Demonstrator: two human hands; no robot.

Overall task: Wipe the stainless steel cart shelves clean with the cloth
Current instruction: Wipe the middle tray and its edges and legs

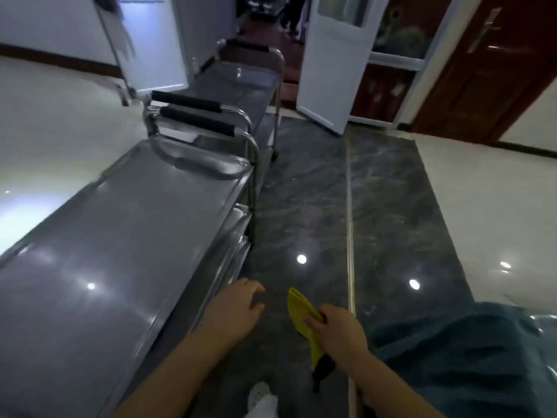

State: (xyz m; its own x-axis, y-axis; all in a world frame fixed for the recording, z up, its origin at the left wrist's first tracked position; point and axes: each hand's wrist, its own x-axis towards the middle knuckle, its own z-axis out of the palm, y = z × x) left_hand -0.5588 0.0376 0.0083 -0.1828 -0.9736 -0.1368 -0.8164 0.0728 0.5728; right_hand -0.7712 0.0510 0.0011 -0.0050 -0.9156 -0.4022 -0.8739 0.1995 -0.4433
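**A:** Where is the cloth?

**B:** The yellow cloth [297,312] is folded and pinched in the right grip [337,333]. It hangs over the dark floor [301,191], beside the near cart [211,267] and not touching it.

**A:** And the other grip?

**B:** The left grip [238,309] is released, with its fingers loosely curled round nothing. It hovers just beside the cart's long edge, and I cannot tell whether it brushes the rim.

**A:** So which step is this?

**B:** I'd say a moment between strokes, since the cloth is off the steel. The top shelf [105,251] shines with lamp reflections, but the picture is too blurred to show smears. A lower shelf [238,218] peeks out beneath the right edge.

**A:** What does the next move need?

**B:** Probably swinging the cloth left onto the top shelf, pressing it flat and sweeping toward the black padded handle [197,122]. The lower shelves would mean bending down and reaching under. A second cart [241,82] stands beyond the handle.
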